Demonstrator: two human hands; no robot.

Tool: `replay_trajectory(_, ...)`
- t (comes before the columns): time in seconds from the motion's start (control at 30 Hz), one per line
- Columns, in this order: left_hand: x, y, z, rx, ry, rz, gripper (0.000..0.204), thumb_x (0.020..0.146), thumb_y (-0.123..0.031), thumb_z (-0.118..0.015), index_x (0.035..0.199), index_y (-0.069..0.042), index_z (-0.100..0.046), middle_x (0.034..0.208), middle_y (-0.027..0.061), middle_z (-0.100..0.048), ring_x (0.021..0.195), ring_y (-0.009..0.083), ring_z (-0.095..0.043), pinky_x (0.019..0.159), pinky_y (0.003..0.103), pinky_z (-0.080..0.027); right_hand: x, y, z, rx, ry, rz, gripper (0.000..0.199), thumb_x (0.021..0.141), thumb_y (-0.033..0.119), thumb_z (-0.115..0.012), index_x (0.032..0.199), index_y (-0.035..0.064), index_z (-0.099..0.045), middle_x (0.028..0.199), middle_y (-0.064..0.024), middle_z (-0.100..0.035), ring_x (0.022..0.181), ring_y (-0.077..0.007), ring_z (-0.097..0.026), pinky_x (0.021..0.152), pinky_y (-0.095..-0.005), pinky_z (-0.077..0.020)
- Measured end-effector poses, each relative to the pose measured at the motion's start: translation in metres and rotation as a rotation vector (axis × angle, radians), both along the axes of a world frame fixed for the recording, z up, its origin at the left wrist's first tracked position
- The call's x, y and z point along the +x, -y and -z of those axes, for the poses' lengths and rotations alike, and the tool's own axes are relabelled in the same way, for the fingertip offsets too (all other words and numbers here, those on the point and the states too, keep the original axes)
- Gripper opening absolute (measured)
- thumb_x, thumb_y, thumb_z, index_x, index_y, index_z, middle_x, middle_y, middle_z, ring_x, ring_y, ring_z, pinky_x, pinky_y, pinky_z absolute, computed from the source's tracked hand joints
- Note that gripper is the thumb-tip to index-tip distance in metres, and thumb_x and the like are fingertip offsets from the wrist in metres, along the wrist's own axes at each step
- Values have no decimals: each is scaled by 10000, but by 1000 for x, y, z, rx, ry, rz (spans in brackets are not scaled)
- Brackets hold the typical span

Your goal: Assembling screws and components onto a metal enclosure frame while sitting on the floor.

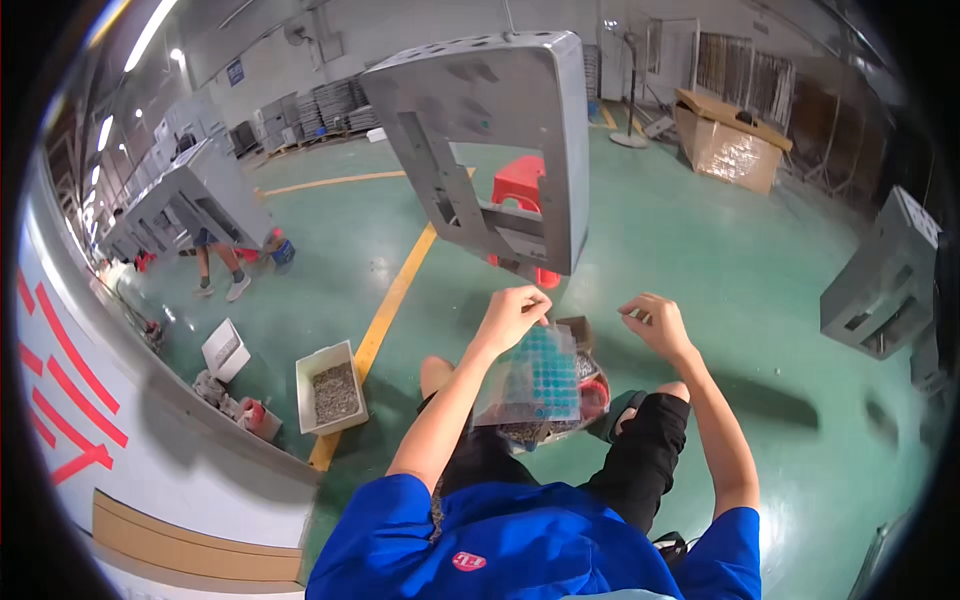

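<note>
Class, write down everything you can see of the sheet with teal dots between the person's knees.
The sheet looks like thin, translucent plastic film, with rows of round teal dots and a paler margin on its left. It slants slightly in the lower middle of the view. Small grey parts show below it, and something red beside its right edge. Its top meets the left hand; the grip itself is unclear. The right hand is apart from it.

Factory workshop, green floor with yellow lines, hanging grey metal housings, strip lights
</note>
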State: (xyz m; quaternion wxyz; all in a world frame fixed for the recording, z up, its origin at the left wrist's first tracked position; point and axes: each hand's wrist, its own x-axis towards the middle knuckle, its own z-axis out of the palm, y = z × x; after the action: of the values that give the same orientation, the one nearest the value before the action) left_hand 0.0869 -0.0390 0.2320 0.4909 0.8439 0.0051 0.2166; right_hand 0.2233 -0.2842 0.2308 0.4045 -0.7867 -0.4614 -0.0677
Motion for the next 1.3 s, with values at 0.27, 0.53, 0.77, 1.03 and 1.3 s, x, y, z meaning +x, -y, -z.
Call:
replay_trajectory(0.27, -23, -48, -3, -41, 33, -91, 94, 840, -51, -631, 883, 32, -641, 743, 76, -676, 695, 132, -668, 617, 246, -490, 21, -74, -105, 250, 261, 67, 115, 769, 91, -684, 869, 35, -688, 756, -77, -642, 614, -157, -584, 583, -282, -467)
replay_trajectory(0.53, 12, -56, -53, 29, 133, -190, 212, 807, -109, -666, 981, 10, -645, 855, 97, -695, 741, 158, -664, 661, 272, -500, 11, -140, -326, 386, 774, -14, 199, 823, 127, -666, 991, 19, -680, 796, -40, -666, 671, -82, -573, 613, -231, -475)
replay_trajectory(0.77, 73, -43, -62, 120, 345, -126, 444, 790, -190, -709, 1154, 18, -565, 1074, 129, -654, 662, 141, -621, 611, 269, -481, 14, -145, -368, -6, 629, -73, 227, 671, 102, -729, 873, 0, -714, 736, -114, -695, 649, -161, -648, 618, -271, -498)
replay_trajectory(1.03, 138, -12, -76, 45, 245, 110, 555, 761, -239, -750, 1219, -8, -536, 1078, 102, -658, 986, 180, -613, 808, 310, -474, 46, -126, -372, -10, 532, 6, 150, 694, 55, -696, 812, -36, -712, 673, -117, -683, 609, -138, -651, 575, -254, -516)
replay_trajectory(1.3, 169, 21, -80, 45, 234, 106, 253, 769, -221, -721, 887, -4, -668, 805, 138, -685, 742, 245, -661, 685, 326, -487, 67, -98, -367, 2, 368, 91, 174, 728, 60, -701, 846, -66, -695, 709, -136, -678, 625, -149, -656, 590, -266, -550)
